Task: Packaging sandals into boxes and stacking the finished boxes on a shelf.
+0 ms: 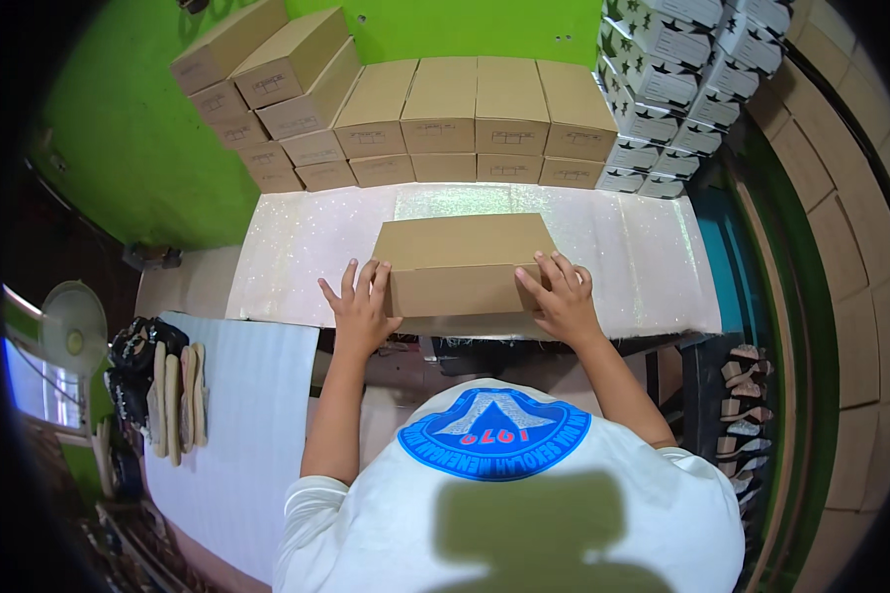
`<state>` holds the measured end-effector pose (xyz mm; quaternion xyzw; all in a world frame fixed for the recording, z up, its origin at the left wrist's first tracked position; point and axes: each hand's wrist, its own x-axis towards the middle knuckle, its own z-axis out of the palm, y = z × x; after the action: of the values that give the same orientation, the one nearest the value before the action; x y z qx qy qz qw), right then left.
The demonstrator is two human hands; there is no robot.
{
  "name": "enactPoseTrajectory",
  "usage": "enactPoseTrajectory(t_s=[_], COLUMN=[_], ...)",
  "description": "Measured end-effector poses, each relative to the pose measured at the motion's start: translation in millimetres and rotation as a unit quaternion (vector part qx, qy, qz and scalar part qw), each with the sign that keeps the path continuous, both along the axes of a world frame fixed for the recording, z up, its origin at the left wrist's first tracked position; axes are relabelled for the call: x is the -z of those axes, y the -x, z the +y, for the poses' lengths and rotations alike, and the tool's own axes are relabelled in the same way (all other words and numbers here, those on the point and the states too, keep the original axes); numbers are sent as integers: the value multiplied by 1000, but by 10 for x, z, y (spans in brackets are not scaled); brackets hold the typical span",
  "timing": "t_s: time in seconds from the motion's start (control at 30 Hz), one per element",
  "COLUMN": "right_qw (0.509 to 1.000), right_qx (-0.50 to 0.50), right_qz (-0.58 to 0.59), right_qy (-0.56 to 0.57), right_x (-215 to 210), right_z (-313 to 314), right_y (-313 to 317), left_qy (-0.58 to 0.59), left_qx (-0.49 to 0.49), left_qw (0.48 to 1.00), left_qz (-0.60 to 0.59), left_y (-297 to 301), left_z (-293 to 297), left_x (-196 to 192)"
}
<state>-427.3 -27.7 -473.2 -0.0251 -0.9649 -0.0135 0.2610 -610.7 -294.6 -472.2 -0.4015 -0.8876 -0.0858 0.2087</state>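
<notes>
A closed brown cardboard box (463, 289) lies lengthwise at the front edge of the sparkly white tabletop (302, 247). My left hand (363, 308) is at its left end, with fingers spread and some fingertips on the upper corner. At the right end my right hand (566, 301) grips the corner, its thumb reaching over the front face and its fingers along the end. The box sits between both hands, its lid down and level. What is inside it cannot be seen.
Brown boxes (445, 136) are stacked along the green wall behind the table. White boxes with black stars (653, 119) rise at the back right. A pale side table (257, 395) at left bears shoe insoles (173, 400). A fan (73, 326) stands beyond; shoe parts (747, 395) fill a rack at right.
</notes>
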Motion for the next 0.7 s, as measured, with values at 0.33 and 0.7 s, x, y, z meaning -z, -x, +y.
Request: enactPoseTrajectory(t_s=[0.33, 0.7], right_qw=[997, 997], right_qx=[57, 76], right_qz=[46, 9], right_qy=[-32, -18], right_x=[-160, -298], right_z=[-449, -1152], right_y=[-881, -2022], left_qy=[-40, -53], left_qx=[52, 89], left_qw=[997, 994], left_qz=[50, 34], left_y=[-708, -1651], left_z=[-364, -954], left_x=[-137, -153])
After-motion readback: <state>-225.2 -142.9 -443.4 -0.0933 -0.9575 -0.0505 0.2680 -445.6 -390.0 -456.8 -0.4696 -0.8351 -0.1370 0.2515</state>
